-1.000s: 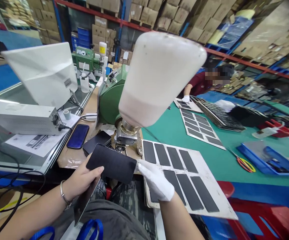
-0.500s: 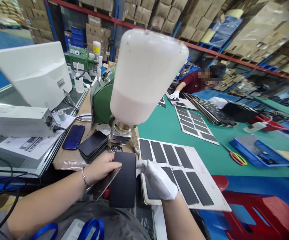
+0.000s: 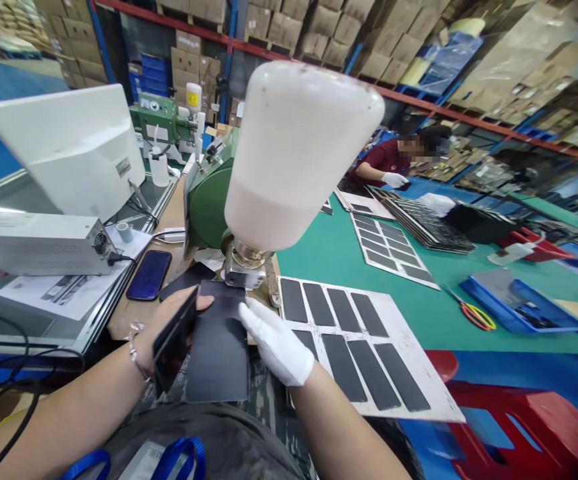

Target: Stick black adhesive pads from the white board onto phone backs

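Bare, my left hand (image 3: 176, 313) is closed round a dark flat panel (image 3: 173, 343) that stands tilted on its edge. A second black panel (image 3: 217, 347) lies between my hands, its upper end beneath the metal head (image 3: 245, 270) of a green machine (image 3: 209, 200). The white-gloved right hand (image 3: 279, 343) rests its fingertips on that panel's right edge, its fingers stretched out. A large white bottle (image 3: 299, 153) sits on top of the machine head. Behind my left hand, dark panels (image 3: 189, 277) lie on the brown surface, partly hidden.
Right of the machine, a white board (image 3: 399, 320) carries several dark panels. A phone (image 3: 149, 275) lies at the left, near a grey box (image 3: 39, 243). Scissors (image 3: 476, 315) and a blue tray (image 3: 523, 307) are farther right. Across the green table is a person (image 3: 386, 160).
Both hands and the black panel have moved left and up, with the panel's end now under the machine head. Across the table, the person's gloved hand has lifted with a dark piece.
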